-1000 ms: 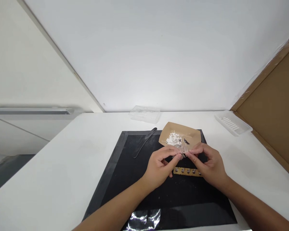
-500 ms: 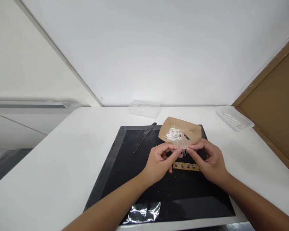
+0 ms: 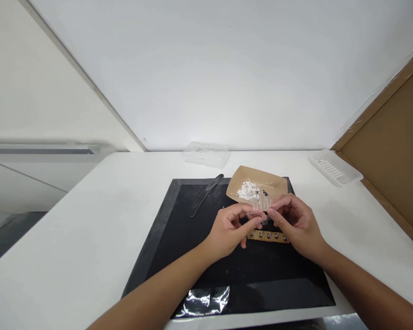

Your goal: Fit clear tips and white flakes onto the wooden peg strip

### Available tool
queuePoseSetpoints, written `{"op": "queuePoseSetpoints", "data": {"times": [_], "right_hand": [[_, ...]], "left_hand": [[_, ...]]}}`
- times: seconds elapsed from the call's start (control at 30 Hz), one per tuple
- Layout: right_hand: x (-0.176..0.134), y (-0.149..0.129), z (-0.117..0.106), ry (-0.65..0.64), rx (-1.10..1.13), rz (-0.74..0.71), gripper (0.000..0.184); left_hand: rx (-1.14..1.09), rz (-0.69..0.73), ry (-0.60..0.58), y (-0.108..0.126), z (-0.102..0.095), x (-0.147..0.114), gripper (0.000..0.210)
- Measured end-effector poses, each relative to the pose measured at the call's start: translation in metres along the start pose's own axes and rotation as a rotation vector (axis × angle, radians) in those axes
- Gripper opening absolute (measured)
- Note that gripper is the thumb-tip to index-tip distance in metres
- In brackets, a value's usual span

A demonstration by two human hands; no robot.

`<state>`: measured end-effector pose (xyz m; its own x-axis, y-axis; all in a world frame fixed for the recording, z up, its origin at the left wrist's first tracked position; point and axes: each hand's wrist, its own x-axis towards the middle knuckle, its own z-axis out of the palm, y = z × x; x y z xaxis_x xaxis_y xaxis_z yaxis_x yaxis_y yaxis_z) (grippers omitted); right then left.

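Observation:
Between both hands, above the black mat [image 3: 206, 261], is a small clear plastic piece with several pointed tabs [image 3: 260, 202]. My left hand [image 3: 232, 225] pinches its left side between thumb and fingers. On the right side, my right hand [image 3: 295, 222] grips it the same way. Just below the fingertips lies a narrow gold-brown strip [image 3: 268, 237] bearing several small shiny round parts; my right hand hides its far right end. Behind the piece stands a brown paper tray [image 3: 239, 176] with white bits [image 3: 248, 189] and a few dark and clear scraps in it.
A dark, slim spatula-like tool [image 3: 206, 196] lies on the mat's upper left. At the back of the white table [image 3: 99, 229] sits a clear plastic box [image 3: 205, 155]. A translucent tray [image 3: 335, 168] with white strips rests at right, beside a brown cardboard panel [image 3: 392, 151].
The clear piece has turned in my fingers, so its pointed tabs stand up more plainly. My right hand has risen slightly, uncovering more of the strip's right end.

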<state>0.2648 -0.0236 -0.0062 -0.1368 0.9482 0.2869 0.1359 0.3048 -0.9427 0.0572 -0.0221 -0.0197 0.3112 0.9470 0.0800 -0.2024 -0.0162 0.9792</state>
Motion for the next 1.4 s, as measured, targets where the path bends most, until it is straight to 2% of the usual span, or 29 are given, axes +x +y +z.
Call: {"op": "queuePoseSetpoints", "data": {"times": [0.33,0.53,0.7,0.83,1.0,1.2,1.3,1.4], "right_hand": [[-0.002,-0.007,0.002,-0.08,0.058,-0.06,0.043],[-0.001,-0.005,-0.001,-0.095,0.008,-0.081,0.037],[-0.001,-0.004,-0.001,-0.086,-0.067,-0.114,0.034],[-0.001,-0.004,-0.002,-0.078,-0.124,-0.154,0.031],[0.0,-0.003,-0.005,-0.08,-0.129,-0.121,0.031],[0.0,-0.003,-0.007,-0.117,-0.127,-0.07,0.028],[0.0,-0.004,-0.006,-0.092,-0.148,-0.134,0.028],[0.0,-0.004,-0.004,-0.051,-0.239,-0.271,0.031]], "left_hand": [[0.028,0.011,0.082,-0.001,-0.001,0.002,0.04],[0.018,0.048,-0.009,0.004,-0.003,0.001,0.036],[0.027,0.073,-0.019,0.004,-0.004,0.002,0.03],[0.037,0.06,0.02,0.004,-0.003,0.003,0.028],[0.1,0.036,0.117,0.005,-0.003,0.004,0.021],[0.221,0.198,0.104,0.009,-0.005,0.005,0.012],[0.251,0.22,0.118,0.008,-0.005,0.005,0.011],[0.259,0.209,0.142,0.007,-0.004,0.005,0.01]]}}
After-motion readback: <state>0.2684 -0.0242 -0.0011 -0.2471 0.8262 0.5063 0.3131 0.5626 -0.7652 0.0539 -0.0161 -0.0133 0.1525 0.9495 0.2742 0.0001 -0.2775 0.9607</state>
